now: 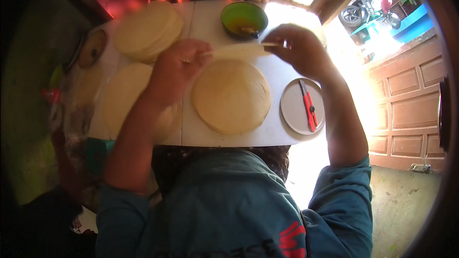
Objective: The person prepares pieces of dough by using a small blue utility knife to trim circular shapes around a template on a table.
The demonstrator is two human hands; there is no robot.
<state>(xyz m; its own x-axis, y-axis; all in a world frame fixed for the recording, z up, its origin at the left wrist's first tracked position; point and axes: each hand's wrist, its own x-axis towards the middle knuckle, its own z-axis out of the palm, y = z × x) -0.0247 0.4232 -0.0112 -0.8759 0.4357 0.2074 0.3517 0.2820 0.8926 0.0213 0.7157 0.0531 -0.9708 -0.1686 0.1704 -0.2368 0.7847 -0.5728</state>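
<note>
Between my two raised hands stretches a thin, pale dough sheet (241,50), seen nearly edge-on. My left hand (184,62) pinches one end of it, and my right hand (299,48) pinches the other. Just below the sheet, on the white table (189,138), lies a round stack of pale dough sheets (231,96). To its left a second round stack (126,95) is partly hidden by my left forearm. A taller stack (148,31) stands farther back on the left. Beyond the held sheet, a green bowl (244,15) has some yellowish liquid and a brush-like tool inside, its kind unclear.
Right of the middle stack, a grey round plate (290,107) carries a red utility knife (308,105). Another person's arm (64,157) shows at the left, near a red-capped item (51,95). A wooden door (401,95) and a parked motorbike (368,12) are at the right.
</note>
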